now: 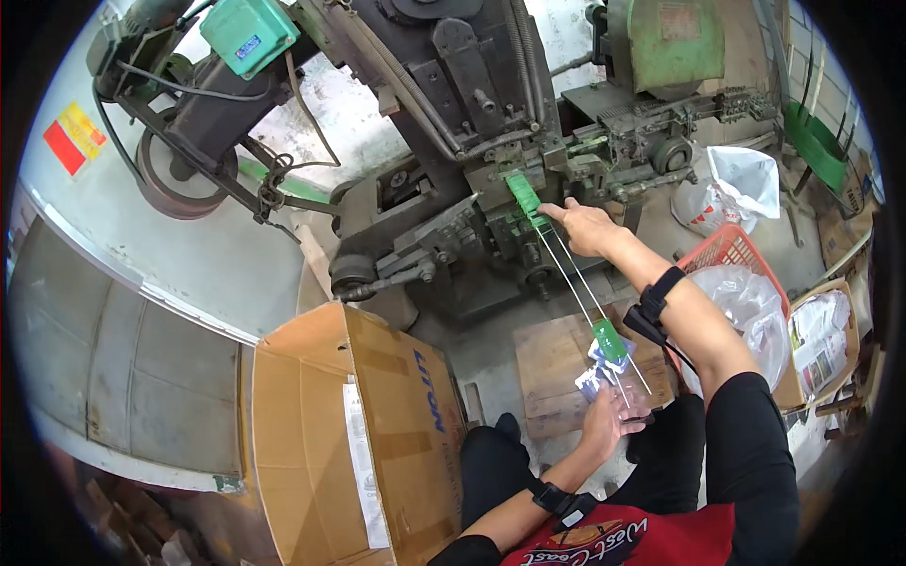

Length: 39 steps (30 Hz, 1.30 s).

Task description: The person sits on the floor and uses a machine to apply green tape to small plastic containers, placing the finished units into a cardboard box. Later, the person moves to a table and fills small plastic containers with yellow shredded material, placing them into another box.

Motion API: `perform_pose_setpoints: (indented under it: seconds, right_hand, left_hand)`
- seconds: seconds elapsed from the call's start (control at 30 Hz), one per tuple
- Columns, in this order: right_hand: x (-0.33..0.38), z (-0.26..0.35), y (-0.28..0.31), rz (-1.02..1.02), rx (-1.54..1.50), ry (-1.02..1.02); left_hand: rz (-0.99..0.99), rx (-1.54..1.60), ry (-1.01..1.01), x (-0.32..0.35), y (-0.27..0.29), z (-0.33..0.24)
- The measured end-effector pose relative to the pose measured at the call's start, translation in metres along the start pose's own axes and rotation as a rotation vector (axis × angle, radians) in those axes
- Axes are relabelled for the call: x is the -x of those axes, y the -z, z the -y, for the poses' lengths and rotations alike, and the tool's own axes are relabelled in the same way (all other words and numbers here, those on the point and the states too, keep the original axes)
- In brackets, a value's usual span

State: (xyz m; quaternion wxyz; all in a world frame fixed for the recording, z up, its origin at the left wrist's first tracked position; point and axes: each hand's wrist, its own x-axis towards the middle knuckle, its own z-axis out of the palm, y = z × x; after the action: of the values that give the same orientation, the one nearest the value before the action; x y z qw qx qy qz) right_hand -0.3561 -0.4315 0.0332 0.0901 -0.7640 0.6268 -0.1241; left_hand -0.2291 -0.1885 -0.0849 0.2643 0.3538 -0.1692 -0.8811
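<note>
My right hand (580, 226) reaches forward with its index finger stretched out at a green ridged part (524, 196) at the front of a dark machine. It holds nothing that I can see. Two thin metal rods (578, 274) slope from this part down toward me, with a green block (610, 341) set on them near their lower end. Below that block my left hand (601, 424) is closed on a clear plastic packet (638, 407) beside the rod ends. Blue-and-white printed pieces (593, 379) lie around the block and above the left hand's fingers.
The dark machine (462, 104) fills the far middle. A large open cardboard box (392, 434) stands at left. A flat cardboard box (547, 382) lies below the rods. To the right are a red basket (727, 250) with clear bags, a white sack (746, 179), and a carton (823, 330).
</note>
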Motion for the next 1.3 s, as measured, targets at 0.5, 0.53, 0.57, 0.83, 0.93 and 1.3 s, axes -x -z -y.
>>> perform_pose_setpoints:
  seconds: [0.5, 0.53, 0.57, 0.83, 0.93, 1.3]
  right_hand:
    - [0.151, -0.005, -0.023, -0.027, -0.818, 0.085]
    - [0.152, -0.003, -0.023, -0.128, -0.76, 0.073]
    - [0.153, -0.002, -0.024, -0.229, -0.701, 0.061]
    - [0.165, -0.013, -0.049, -0.035, -0.931, -0.029]
    - [0.205, -0.002, -0.046, 0.036, -1.04, -0.058]
    - [0.232, 0.031, -0.031, -0.246, -0.381, 0.019]
  left_hand:
    - [-0.102, 0.116, -0.19, 0.015, -0.032, -0.001]
    - [-0.105, 0.111, -0.198, 0.015, -0.03, -0.002]
    - [-0.108, 0.105, -0.206, 0.016, -0.03, -0.002]
    - [-0.073, 0.151, -0.209, 0.016, -0.032, 0.0]
    - [-0.053, 0.12, -0.236, 0.008, -0.026, -0.011]
    - [-0.212, -0.264, -0.035, 0.01, -0.04, -0.056]
